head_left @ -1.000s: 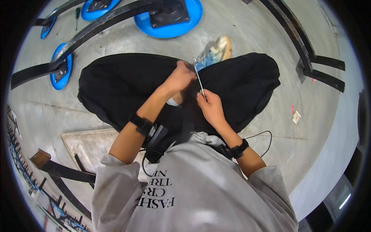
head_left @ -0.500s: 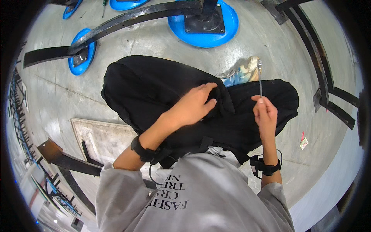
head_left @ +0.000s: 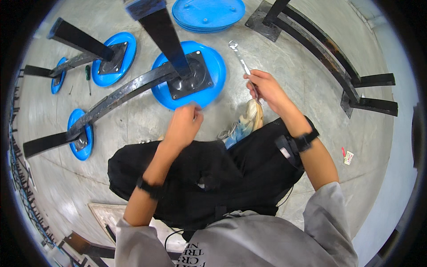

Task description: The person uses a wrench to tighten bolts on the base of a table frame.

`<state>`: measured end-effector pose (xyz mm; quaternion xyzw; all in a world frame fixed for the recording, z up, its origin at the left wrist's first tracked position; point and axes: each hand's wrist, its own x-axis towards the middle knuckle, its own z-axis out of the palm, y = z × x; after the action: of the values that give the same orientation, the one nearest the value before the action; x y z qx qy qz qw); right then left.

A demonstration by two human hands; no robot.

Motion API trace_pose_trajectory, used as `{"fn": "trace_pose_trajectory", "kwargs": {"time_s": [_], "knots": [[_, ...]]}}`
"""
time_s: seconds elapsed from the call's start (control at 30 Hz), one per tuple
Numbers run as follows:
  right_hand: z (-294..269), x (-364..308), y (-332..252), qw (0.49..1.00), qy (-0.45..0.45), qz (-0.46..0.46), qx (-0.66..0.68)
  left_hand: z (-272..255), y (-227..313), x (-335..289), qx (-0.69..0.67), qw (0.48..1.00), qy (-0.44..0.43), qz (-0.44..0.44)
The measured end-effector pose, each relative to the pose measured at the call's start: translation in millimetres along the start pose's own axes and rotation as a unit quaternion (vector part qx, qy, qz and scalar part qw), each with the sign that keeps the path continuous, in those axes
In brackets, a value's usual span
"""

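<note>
My right hand [head_left: 266, 89] grips a silver wrench [head_left: 241, 60] by its lower part, the ring-shaped end tilted up and to the left above the floor. My left hand [head_left: 182, 127] is curled, its fingertips blurred, at the near edge of a blue round seat [head_left: 217, 66]. Whatever those fingers hold, if anything, is hidden. A black square plate [head_left: 202, 86] lies on this seat, with bolts at its corners. From the plate rise a black upright post [head_left: 167, 42] and a curved black bar [head_left: 129, 91] running left.
More blue seats [head_left: 129, 55] with black frames stand at the left. A stack of blue seats [head_left: 209, 13] lies far ahead. A green-handled screwdriver [head_left: 88, 75] rests on the floor. Another black frame [head_left: 320, 53] is on the right, and a small tag [head_left: 348, 157] lies nearer.
Both hands have moved forward, the left from above my lap to the seat's edge. The wrench has gone forward in my right hand. The view has tilted up, showing more frames.
</note>
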<state>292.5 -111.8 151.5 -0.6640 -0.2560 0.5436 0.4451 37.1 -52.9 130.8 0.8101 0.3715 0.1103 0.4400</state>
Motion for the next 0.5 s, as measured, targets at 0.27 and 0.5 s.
{"fn": "trace_pose_trajectory", "kwargs": {"time_s": [0.27,0.5], "knots": [[5,87,71,0.998,0.038,0.028,-0.033,-19,18,125,0.095,0.802,0.585,0.070],[15,105,83,0.999,-0.023,0.009,-0.028,-33,32,125,-0.157,0.899,0.408,0.024]]}}
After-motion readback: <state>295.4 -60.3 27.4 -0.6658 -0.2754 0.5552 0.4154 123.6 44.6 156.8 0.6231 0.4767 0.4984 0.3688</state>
